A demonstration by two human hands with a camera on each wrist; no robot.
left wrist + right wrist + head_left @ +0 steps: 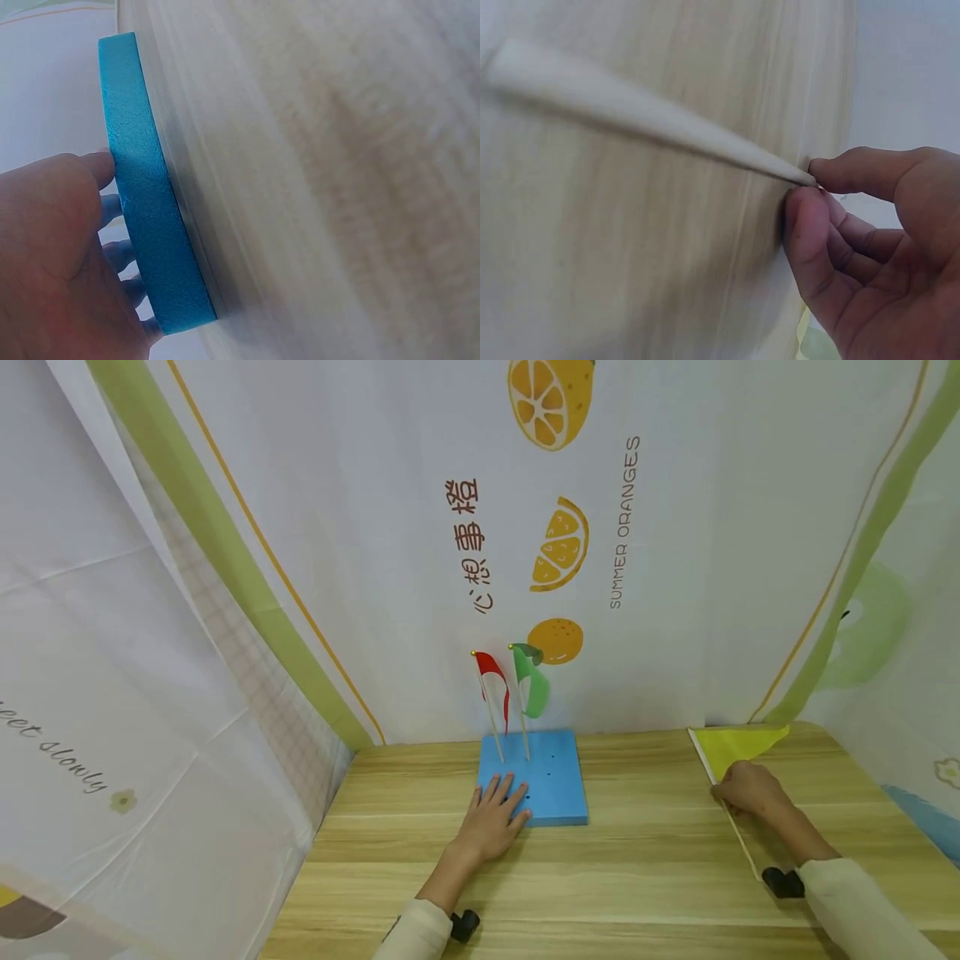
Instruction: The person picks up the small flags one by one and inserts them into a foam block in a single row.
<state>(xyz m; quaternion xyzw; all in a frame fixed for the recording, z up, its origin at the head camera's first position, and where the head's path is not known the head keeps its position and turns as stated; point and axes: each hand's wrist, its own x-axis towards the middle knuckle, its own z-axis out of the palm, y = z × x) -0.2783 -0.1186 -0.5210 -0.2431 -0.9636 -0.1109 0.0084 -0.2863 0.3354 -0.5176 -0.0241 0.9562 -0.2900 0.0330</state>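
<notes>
A blue foam block point(557, 793) with small holes lies on the table. My left hand point(491, 822) rests on its front left part with fingers spread; the left wrist view shows the block's side face point(154, 202) beside the thumb. Toward the block's back left stand a red flag point(491, 664) and a green flag point(534, 685) on thin sticks. Over at the right, my right hand point(753, 792) pinches the stick of a yellow flag point(738, 747) between thumb and forefinger. In the right wrist view that pale stick point(652, 112) runs from the fingertips toward the camera.
The wood-grain table point(637, 877) ends at a white printed cloth point(675, 610) hanging behind it. More cloth point(135, 652) hangs at the left side. A small black device point(782, 882) sits at the right wrist, another black device point(465, 927) at the left.
</notes>
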